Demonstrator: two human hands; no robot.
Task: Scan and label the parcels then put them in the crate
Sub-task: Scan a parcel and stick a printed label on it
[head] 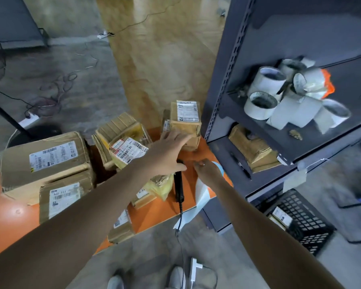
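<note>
1. Much is hidden. Your left forearm crosses the middle of the orange table (pixel 154 213) and covers parts of several parcels, among them a yellowish parcel (pixel 161 187) seen only in part. The far end of the black barcode scanner (pixel 178 184) lies under your left hand. The label roll (pixel 219 167) shows only a blue-and-white edge beyond your right hand. The whole view is blurred, and no label print can be read.
2. The black crate (pixel 300 222) stands on the floor to the right, beside the grey shelf rack (pixel 223 80). Your right forearm cuts off its near corner. One labelled parcel (pixel 281 215) lies inside.
3. The table's right edge meets the rack. A white backing strip (pixel 202 197) and the scanner's cord hang over the near edge, and a small carton (pixel 121 228) overhangs it too. Bare orange surface shows between the scanner and the rack.
4. Your left hand (pixel 165 153) reaches far across, palm down and fingers spread wide, with the fingertips at the near face of an upright parcel (pixel 186 122) at the table's far right. Whether they touch it cannot be told.
5. Your right hand (pixel 208 171) hangs palm down over the label roll, fingers loosely bent. Whether they hold anything cannot be told.
</note>
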